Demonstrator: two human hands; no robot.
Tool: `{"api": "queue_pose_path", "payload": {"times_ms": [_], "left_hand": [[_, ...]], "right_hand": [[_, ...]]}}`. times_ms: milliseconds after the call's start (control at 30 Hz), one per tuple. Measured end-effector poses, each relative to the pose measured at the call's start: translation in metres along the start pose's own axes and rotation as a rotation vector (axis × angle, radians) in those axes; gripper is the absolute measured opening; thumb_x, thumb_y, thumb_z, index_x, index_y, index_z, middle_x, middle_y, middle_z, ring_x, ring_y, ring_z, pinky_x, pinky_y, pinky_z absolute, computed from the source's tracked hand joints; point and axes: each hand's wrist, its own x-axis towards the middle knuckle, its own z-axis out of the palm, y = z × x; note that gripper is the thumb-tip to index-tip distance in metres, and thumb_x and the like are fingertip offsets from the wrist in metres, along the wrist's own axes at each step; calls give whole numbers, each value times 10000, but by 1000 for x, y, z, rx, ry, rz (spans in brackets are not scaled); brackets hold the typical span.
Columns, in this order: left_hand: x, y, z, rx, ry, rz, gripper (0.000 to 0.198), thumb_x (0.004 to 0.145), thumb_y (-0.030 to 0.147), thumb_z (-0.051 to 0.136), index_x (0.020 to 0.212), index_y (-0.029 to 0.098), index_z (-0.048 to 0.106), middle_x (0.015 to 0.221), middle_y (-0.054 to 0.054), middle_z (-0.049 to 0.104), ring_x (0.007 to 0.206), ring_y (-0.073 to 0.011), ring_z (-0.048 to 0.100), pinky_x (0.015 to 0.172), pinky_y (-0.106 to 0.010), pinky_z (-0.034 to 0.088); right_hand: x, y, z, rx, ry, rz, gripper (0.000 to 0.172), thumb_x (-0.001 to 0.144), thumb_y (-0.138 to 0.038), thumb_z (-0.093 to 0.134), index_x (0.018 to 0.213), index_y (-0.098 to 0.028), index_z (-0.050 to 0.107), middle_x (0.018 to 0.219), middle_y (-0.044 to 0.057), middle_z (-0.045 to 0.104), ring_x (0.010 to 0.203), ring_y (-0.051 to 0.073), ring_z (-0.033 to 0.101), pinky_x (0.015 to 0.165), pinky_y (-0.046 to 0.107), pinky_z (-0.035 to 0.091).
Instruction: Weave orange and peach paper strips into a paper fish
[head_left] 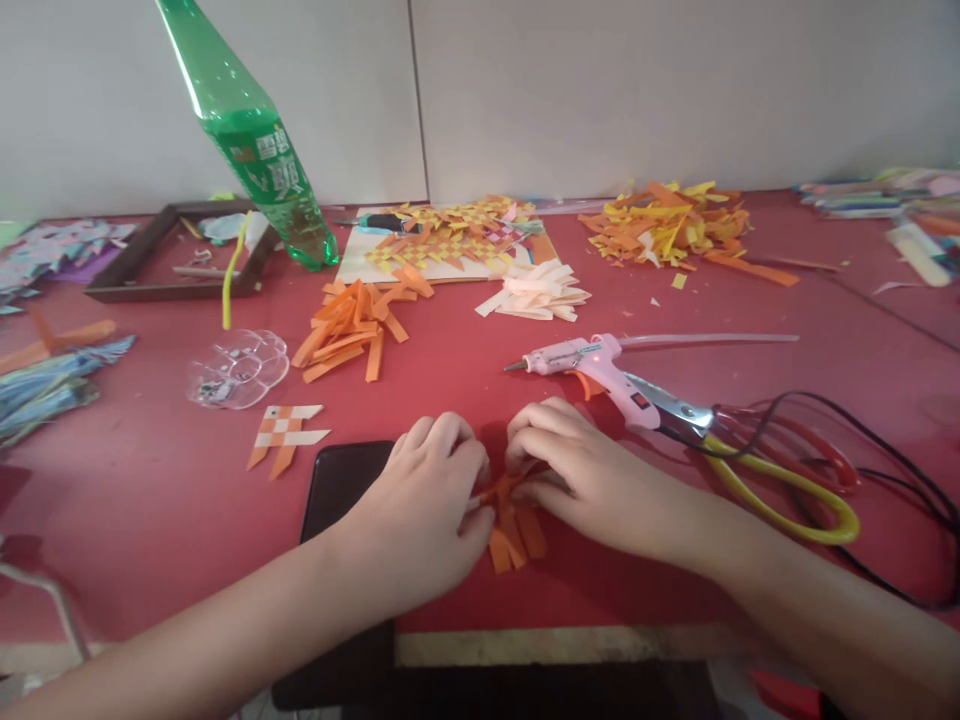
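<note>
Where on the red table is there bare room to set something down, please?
The red table is bare between the orange strips, the pink glue gun and the left hand; also left of the black slab, below the woven piece. It is crowded along the back, with the green bottle and paper piles, and at right, with scissors and black cable.

Place: papercraft workspace; home or workshop, can't tell
Table (442, 370): red, against pale wall panels (637, 100)
Tools: pink hot-glue gun (611, 372), scissors (686, 408)
Stock: loose orange paper strips (345, 330), yellow-orange strip pile (667, 228)
Piece: woven paper fish (281, 428)
</note>
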Motion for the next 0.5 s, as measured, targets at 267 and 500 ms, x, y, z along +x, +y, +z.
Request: {"api": "queue_pose_path", "payload": {"times_ms": [267, 500], "left_hand": [[16, -3, -10, -337, 107, 20, 81, 824, 122, 535, 856, 195, 547, 911, -22, 580, 814, -171, 602, 751, -328, 493], [26, -11, 0, -973, 168, -194, 338, 846, 249, 641, 1141, 232, 476, 853, 11, 637, 686, -124, 641, 593, -226, 483]], "right_hand": [[-3, 10, -7, 415, 21, 110, 263, 855, -361, 648, 1070, -237, 560, 1102, 48, 635, 1008, 177, 648, 850, 319, 563], [3, 16, -5, 359, 288, 90, 141, 891, -349, 601, 960, -228, 618, 895, 20, 675, 809, 151, 662, 730, 287, 555]]}}
